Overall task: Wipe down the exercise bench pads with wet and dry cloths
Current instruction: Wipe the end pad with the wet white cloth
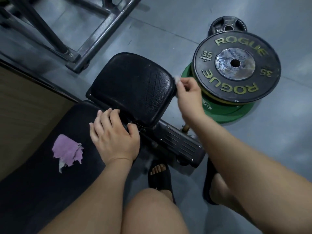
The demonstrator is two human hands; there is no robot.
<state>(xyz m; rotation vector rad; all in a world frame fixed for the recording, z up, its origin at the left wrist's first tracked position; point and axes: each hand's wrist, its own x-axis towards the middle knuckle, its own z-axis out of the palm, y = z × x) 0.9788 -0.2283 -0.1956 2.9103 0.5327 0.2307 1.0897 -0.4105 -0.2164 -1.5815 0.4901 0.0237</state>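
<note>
With the white cloth [177, 79] pinched thinly by the right hand [188, 97] at the seat pad [133, 86]'s three-o'clock edge, the left hand [113, 134] laid open at seven, the cloth could be dropped.

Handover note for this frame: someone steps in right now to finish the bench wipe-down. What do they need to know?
Left hand: holds nothing; fingers rest at the joint between the two pads.
Right hand: pinches a white cloth against the right edge of the small pad.
Purple cloth: lies loose on the long pad.
Done: unclear; the view does not show which surfaces are wiped, or which cloth is wet.
Left: probably finish the small pad's edge, then the long pad. Stacked weight plates sit close beside the right hand.
</note>
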